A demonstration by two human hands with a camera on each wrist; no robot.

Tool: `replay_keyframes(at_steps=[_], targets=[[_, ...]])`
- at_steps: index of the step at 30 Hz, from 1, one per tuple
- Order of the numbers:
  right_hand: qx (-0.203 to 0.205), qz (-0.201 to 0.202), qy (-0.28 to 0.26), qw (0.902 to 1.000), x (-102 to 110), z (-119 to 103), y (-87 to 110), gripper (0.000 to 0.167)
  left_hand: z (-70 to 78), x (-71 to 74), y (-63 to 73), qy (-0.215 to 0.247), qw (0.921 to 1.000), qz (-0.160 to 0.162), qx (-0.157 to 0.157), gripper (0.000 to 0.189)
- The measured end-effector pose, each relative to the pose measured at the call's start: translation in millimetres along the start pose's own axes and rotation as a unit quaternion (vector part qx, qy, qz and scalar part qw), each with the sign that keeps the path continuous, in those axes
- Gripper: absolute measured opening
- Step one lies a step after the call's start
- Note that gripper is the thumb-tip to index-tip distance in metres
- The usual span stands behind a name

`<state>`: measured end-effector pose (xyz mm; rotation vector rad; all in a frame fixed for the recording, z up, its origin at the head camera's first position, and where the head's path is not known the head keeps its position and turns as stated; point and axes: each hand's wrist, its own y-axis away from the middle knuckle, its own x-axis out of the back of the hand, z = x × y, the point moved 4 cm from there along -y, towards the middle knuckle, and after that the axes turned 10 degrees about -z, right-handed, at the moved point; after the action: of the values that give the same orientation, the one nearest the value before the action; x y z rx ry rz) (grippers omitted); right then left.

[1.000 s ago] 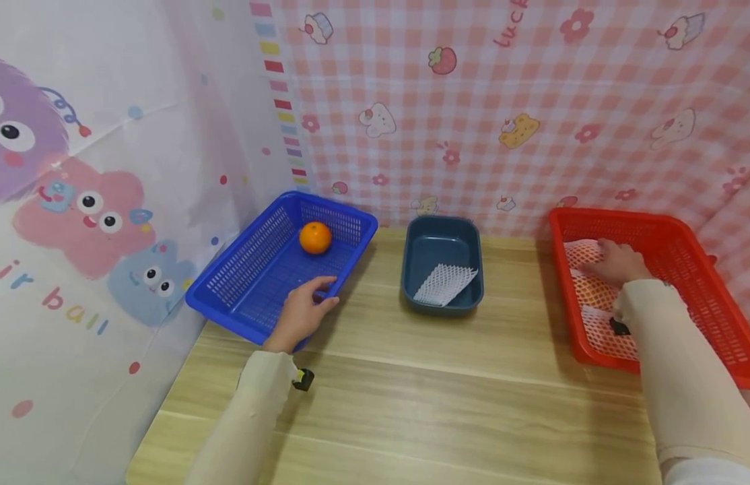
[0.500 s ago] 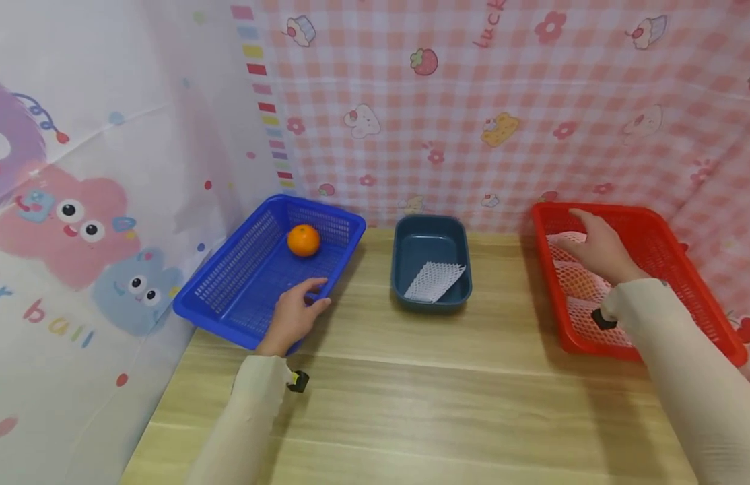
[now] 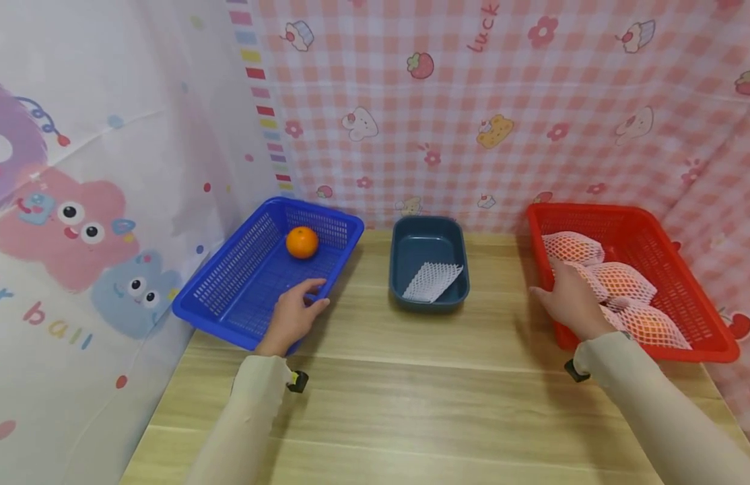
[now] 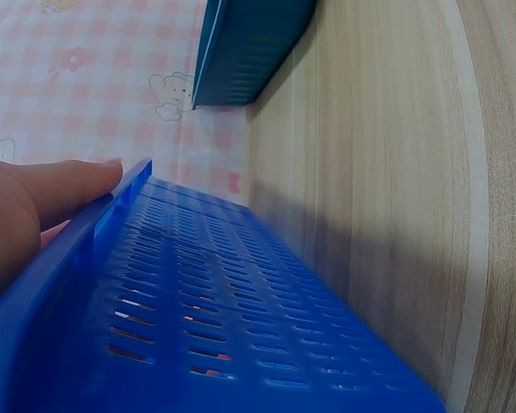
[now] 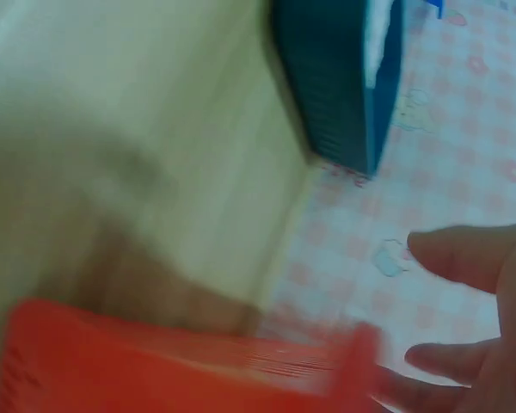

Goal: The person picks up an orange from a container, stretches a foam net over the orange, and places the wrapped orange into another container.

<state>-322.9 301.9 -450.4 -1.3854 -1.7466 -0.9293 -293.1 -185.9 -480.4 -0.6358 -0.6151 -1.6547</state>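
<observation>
In the head view my left hand [image 3: 292, 316] rests at the right rim of the blue basket [image 3: 220, 325], and in the left wrist view its thumb [image 4: 82, 185] lies along that rim. One bare orange [image 3: 302, 242] sits at the basket's far end. Over the left rim of the red basket [image 3: 696, 256] is my right hand [image 3: 571, 300]; its fingers are spread with nothing between them. Several round fruits in white foam nets [image 3: 623, 281] fill that basket's left part, some partly hidden by the hand. Their orange colour shows through the mesh.
Between the baskets, a dark teal tray [image 3: 428, 244] holds a flat white foam net [image 3: 432, 281]. All three containers stand on a wooden table [image 3: 423, 391]. A pink checked cloth [image 3: 448, 121] hangs close behind them, and a white printed cloth [image 3: 157, 135] at the left.
My right hand has lifted off the netted fruits and moved left to the red basket's left rim, uncovering more of them. The left hand keeps its place. The head view has shifted slightly right.
</observation>
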Motion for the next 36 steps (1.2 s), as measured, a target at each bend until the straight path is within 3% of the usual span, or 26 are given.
replay_keyframes(at_steps=[8,16,21,24,27,31,36], targets=[[-0.034,-0.003,0.013,0.9993,-16.0,9.7,8.5,0.060,-0.2,0.0,-0.4,-0.005,1.0000,0.002,-0.001,0.041],[-0.014,0.032,0.012,0.9993,-19.7,10.7,11.1,0.053,1.1,-1.4,2.4,-0.016,0.9999,-0.004,0.002,0.042],[-0.028,0.026,0.009,0.9992,-19.9,13.0,11.6,0.057,7.4,-2.5,5.6,-0.022,0.9994,-0.025,-0.007,0.045],[-0.039,0.018,0.005,0.9991,-17.0,17.1,13.2,0.059,18.6,3.4,2.3,-0.036,0.9979,-0.046,-0.026,0.047],[-0.039,0.019,0.003,0.9991,-15.0,19.0,13.8,0.059,32.9,20.7,-7.0,-0.062,0.9954,-0.054,-0.049,0.046],[-0.036,0.027,0.002,0.9990,-16.1,20.7,12.4,0.058,44.7,51.0,-32.5,-0.099,0.9923,-0.045,-0.060,0.046],[-0.023,0.036,-0.001,0.9991,-20.1,19.5,9.6,0.056,32.6,73.6,-73.9,-0.135,0.9887,-0.045,-0.049,0.048]])
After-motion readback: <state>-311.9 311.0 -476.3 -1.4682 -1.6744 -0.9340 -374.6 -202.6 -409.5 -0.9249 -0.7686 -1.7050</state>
